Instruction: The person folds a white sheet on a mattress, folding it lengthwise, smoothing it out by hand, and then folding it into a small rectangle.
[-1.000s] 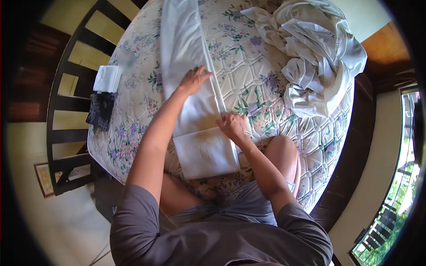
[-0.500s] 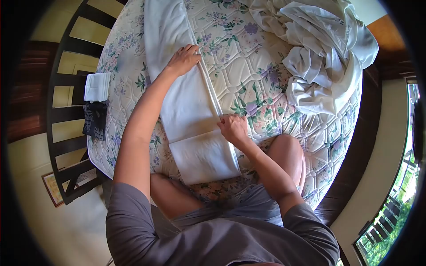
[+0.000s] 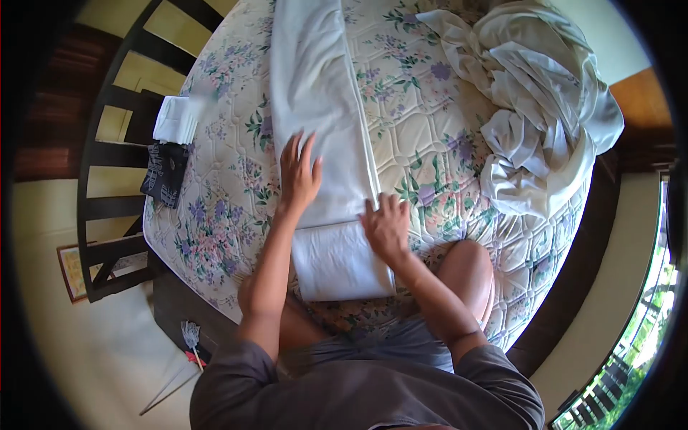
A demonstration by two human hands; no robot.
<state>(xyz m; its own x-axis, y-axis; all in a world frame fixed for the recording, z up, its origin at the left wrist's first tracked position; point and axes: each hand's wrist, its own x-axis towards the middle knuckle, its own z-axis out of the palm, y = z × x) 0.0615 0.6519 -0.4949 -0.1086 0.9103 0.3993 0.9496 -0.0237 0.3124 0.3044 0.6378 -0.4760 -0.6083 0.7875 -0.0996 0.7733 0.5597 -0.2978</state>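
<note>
A white bed sheet (image 3: 322, 107), folded into a long strip, runs away from me over the floral mattress. Its near end is doubled over into a flat section (image 3: 344, 269) in front of my lap. Above the left part of the strip is my left hand (image 3: 299, 175), its fingers stretched and spread, gripping nothing. At the strip's right edge, by the corner of the doubled section, my right hand (image 3: 387, 226) has its fingers apart and slightly bent. Whether either hand touches the cloth is hard to tell.
The floral mattress (image 3: 408, 136) lies under everything. A rumpled white cloth (image 3: 537, 136) is heaped at the far right. Folded white cloth (image 3: 174, 120) and dark patterned cloth (image 3: 165, 174) lie at the left edge, beside a dark slatted headboard (image 3: 118, 154).
My left hand has drawn back toward me and come off the strip's right edge, fingers spreading. My right hand has loosened its pinch on that edge. The view has shifted slightly.
</note>
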